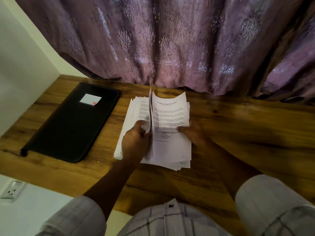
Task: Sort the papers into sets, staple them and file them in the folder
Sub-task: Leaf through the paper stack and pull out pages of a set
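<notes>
Closest to the camera are the checked shirt [170, 220] and the two rolled sleeves [265, 201] of the person. Both forearms reach forward over the wooden bench [238, 133].

The left hand [136, 140] has its fingers curled round a bundle of sheets, which it holds up on edge. The right hand [194, 133] holds the right part of the pile, with its thumb laid on a printed page; its other fingers are hidden under the paper. The papers [170, 113] lie in the middle of the bench as a loose, uneven pile, opened like a book between the two hands.

I judge that the sorting step is in hand and that the task is at an early stage, because no separate sets are visible. The next move calls for reading the headings and putting sheets that belong together in their own place. No stapler is in view.

To the left of the papers, apart from them, lies the black folder [71, 123], closed, with a small label on it. Behind the bench hangs a purple patterned curtain [170, 40]. On the left is a white wall [20, 48], and lower down a socket [12, 191].
</notes>
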